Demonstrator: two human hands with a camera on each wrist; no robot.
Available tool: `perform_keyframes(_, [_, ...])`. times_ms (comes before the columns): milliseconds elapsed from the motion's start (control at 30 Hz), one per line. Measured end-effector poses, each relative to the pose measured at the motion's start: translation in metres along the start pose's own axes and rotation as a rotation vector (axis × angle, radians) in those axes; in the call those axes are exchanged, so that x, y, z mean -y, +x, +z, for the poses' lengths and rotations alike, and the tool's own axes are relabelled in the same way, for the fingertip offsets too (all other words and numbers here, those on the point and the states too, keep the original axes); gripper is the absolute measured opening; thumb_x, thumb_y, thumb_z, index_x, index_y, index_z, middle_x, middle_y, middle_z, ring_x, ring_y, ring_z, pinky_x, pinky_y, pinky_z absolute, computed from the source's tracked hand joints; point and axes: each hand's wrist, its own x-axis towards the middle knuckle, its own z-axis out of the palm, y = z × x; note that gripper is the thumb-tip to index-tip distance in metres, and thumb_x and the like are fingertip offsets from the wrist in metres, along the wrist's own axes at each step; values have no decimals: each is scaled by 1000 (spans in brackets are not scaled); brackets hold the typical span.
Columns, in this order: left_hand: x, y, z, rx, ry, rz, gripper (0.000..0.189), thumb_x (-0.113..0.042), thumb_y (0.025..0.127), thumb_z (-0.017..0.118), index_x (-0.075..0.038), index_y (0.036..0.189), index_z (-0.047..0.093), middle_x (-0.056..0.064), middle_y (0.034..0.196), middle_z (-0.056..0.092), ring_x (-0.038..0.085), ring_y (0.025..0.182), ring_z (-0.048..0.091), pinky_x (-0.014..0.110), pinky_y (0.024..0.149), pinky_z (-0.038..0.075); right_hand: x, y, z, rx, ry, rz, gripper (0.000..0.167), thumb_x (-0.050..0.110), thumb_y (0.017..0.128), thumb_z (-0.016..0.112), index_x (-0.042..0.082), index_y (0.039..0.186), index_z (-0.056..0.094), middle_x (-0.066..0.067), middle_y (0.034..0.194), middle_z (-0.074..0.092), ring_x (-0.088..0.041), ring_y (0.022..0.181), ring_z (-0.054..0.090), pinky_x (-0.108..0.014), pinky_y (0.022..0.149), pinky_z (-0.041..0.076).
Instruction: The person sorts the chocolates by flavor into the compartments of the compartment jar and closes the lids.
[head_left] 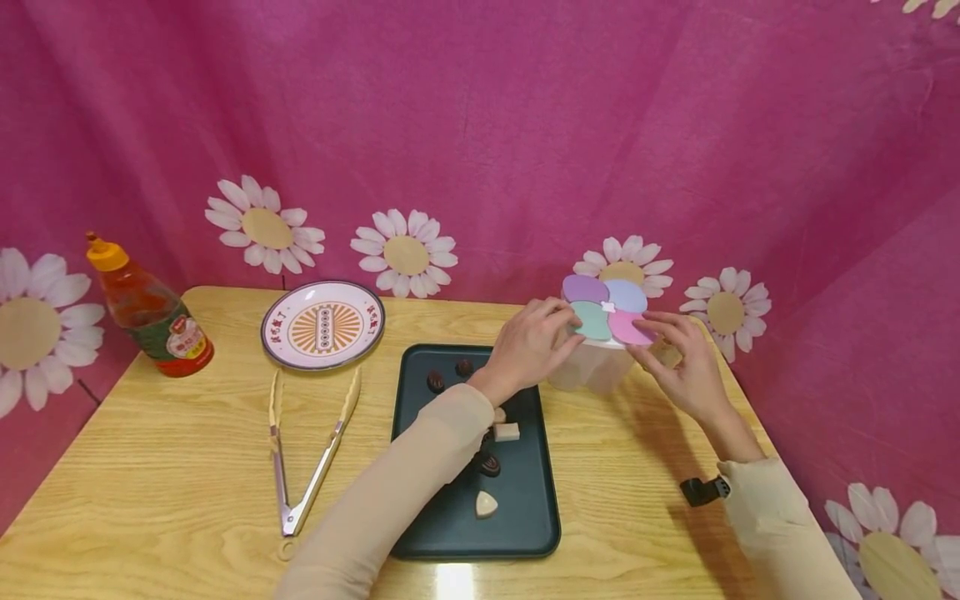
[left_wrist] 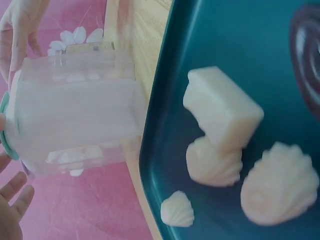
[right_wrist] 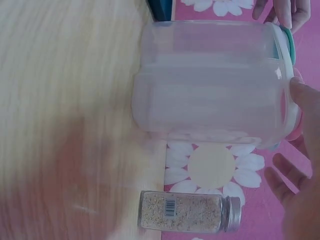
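Observation:
A clear plastic container (head_left: 588,369) stands upright near the table's back right, topped by a lid with four petal-shaped flaps (head_left: 585,288) in purple, blue, teal and pink. My left hand (head_left: 531,343) pinches the lid's edge by the teal flap, its forearm reaching over the dark baking tray (head_left: 517,533). On the opposite side, my right hand (head_left: 688,368) grips the lid at the pink flap, thumb against the rim in the right wrist view. The container's walls (right_wrist: 210,85) look see-through, with nothing visible inside. White shell-shaped pieces (left_wrist: 281,184) and a white block (left_wrist: 222,107) lie on the tray.
Metal tongs (head_left: 322,479) lie spread left of the tray. Behind them is a printed plate (head_left: 363,321), and a sauce bottle (head_left: 161,321) stands far left. A grain-filled jar (right_wrist: 182,212) stands beside the container. A pink flowered curtain (head_left: 495,150) hangs behind the table.

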Motion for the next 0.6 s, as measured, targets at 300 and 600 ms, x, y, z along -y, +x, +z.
perform_keyframes(300, [8, 2, -11, 65, 33, -21, 30, -37, 102, 70, -18, 125, 72, 0, 134, 71, 19, 122, 65, 31, 103, 56, 10, -7, 3, -52, -20, -130, 43, 1, 74, 86, 4, 116, 78, -22, 120, 69, -46, 117, 53, -49, 102, 33])
perform_keyframes(600, [16, 4, -18, 136, 4, -66, 40, -40, 103, 67, -16, 135, 69, 1, 145, 68, 21, 144, 57, 36, 121, 45, 24, -8, 7, -41, -8, -170, 38, 6, 79, 86, 7, 116, 79, -20, 113, 69, -41, 110, 53, -44, 100, 32])
